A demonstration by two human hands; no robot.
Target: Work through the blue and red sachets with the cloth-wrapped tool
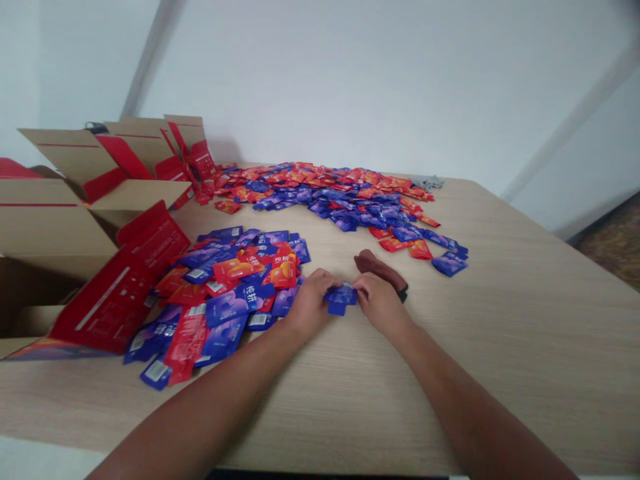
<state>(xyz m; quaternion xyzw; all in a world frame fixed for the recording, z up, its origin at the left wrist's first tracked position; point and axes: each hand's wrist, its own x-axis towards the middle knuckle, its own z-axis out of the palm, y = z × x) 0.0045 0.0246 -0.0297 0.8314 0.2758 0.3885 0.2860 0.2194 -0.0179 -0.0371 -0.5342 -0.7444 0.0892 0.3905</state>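
Between my hands is a small blue sachet [341, 297], held just above the table, with its lower part hanging toward me. My left hand [314, 297] pinches its left edge, and the fingers of my right hand [379, 300] close on its right edge. Just behind my right hand lies a dark brown, rolled item [383, 268] with a black end; its kind is unclear. Left of my left hand spreads a loose pile of blue and red-orange sachets [240, 300], with printing and barcodes on several.
Open cardboard boxes [125, 293] with red printed sides stand along the left. A long heap of blue and red sachets [325, 190] runs across the back of the wooden table [500, 320], with grey scraps [429, 181] at its right end. A white wall [375, 80] rises behind.
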